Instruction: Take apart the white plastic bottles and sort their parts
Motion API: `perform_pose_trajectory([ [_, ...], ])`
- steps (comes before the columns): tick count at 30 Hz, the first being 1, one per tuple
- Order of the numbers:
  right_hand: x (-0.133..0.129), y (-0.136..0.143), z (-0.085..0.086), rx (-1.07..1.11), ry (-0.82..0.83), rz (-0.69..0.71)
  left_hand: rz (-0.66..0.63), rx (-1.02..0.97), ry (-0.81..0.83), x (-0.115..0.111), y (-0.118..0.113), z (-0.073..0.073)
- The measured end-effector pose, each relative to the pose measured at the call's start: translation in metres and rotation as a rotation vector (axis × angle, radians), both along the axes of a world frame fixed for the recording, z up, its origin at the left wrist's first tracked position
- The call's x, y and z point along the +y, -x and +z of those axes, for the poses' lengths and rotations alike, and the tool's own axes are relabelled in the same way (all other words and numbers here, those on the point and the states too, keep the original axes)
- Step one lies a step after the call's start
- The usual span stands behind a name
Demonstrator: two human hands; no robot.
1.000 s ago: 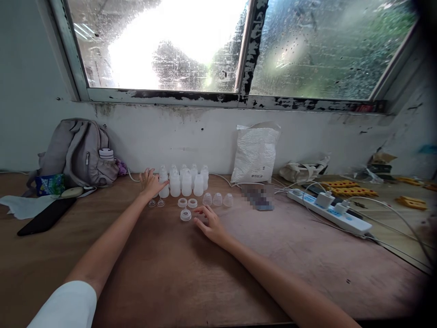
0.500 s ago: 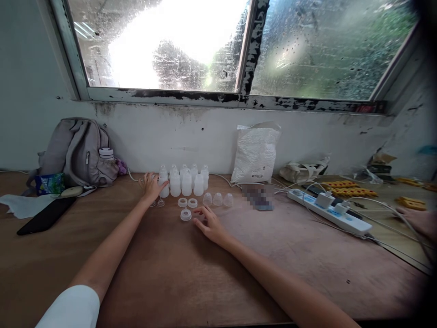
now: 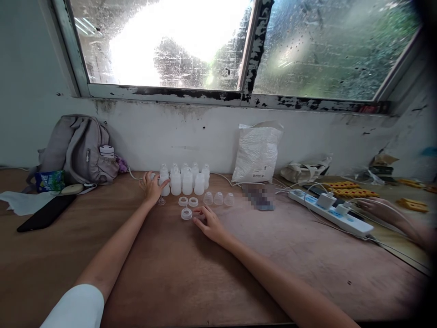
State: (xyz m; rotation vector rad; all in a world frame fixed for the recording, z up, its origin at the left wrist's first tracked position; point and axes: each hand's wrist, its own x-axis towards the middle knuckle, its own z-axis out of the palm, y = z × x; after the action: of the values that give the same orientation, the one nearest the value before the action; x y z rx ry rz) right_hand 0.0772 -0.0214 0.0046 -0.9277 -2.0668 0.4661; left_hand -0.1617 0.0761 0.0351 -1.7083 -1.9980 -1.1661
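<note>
My left hand [image 3: 150,187] is at the left end of a group of milky bottles [image 3: 175,186] with clear tops, its fingers spread and its thumb against the leftmost bottle. A pale shape shows behind those fingers, partly hidden. Just below this hand lies a clear nipple-like piece [image 3: 160,200]. My right hand [image 3: 210,223] rests on the table, fingers apart and holding nothing, beside a thicker white ring [image 3: 186,214]. Two thin white rings [image 3: 183,201] lie behind that ring. Three clear domed caps [image 3: 218,198] stand to their right.
A backpack [image 3: 77,150], blue-green packet [image 3: 50,181] and black phone [image 3: 46,214] are on the left. Behind stands a white bag [image 3: 256,152]. A power strip [image 3: 331,213] with cables lies on the right, near another person's hand [image 3: 375,208] and yellow pieces [image 3: 350,190].
My left hand has moved slightly right and now covers one of the two clear pieces below it. My right hand stays put. The other person's hand has moved left towards the cables.
</note>
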Motion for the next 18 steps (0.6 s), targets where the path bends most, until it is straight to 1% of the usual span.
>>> perform_pose_trajectory([
  [5,-0.0001,0.0004,0.0006,-0.012,0.011,-0.004,0.008,0.0,-0.043,0.0042,0.0005,-0.0055],
  [14,-0.0002,-0.0004,0.0002,-0.023,0.015,-0.002,-0.005,0.013,-0.103,0.0088,0.0021,-0.0098],
  [16,0.0004,-0.0005,-0.0015,-0.026,0.01,-0.002,-0.003,0.018,-0.135,0.0099,0.003,-0.0087],
  [18,0.0021,0.0003,-0.0038,-0.028,-0.003,-0.005,-0.003,0.008,-0.191,0.0102,0.0039,-0.0043],
])
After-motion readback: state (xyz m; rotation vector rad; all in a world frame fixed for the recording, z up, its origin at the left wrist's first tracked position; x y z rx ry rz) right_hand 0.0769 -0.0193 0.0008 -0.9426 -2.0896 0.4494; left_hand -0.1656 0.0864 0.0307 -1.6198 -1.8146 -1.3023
